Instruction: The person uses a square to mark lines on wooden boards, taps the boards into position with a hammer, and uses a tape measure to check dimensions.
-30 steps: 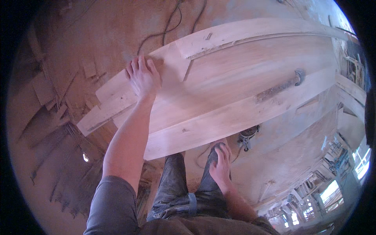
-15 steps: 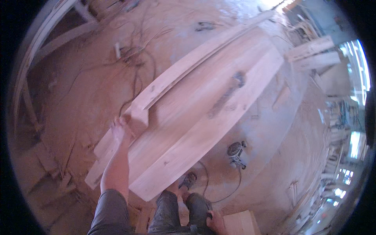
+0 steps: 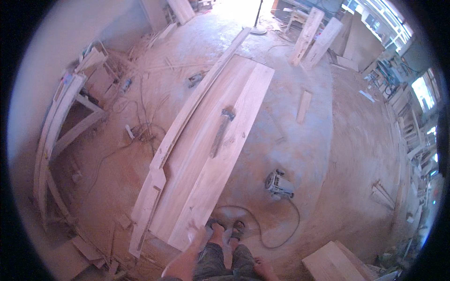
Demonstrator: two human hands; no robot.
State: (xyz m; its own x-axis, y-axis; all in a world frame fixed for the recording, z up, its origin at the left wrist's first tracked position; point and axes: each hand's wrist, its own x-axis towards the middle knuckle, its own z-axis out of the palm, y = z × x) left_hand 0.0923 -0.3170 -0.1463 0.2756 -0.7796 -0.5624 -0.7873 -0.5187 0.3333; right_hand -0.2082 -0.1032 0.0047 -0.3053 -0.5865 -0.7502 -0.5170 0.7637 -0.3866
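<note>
A wide pale wooden panel (image 3: 206,182) slants away from my feet across the dusty floor. On its left side lies a long narrow board (image 3: 192,112), with a shorter notched piece (image 3: 152,192) at the near end. My left hand (image 3: 196,235) is over the panel's near right corner, fingers stretched out and slightly blurred; whether it touches the wood is unclear. Low beside my right thigh hangs my right hand (image 3: 263,269), its fingers partly curled and too small to read. A dark-headed tool with a long brownish handle (image 3: 221,131) rests on the panel.
Right of the panel, a corded power tool (image 3: 280,184) sits on the floor, its cable (image 3: 294,229) looping toward my feet. Wooden boards (image 3: 333,262) lie at lower right. A wooden frame (image 3: 58,131) stands left. Upright planks (image 3: 309,37) are at the far right.
My left hand has left the notched piece and moved right to the panel's near corner. My view has shifted, showing more of the room's far end. The right hand stays low by the thigh.
</note>
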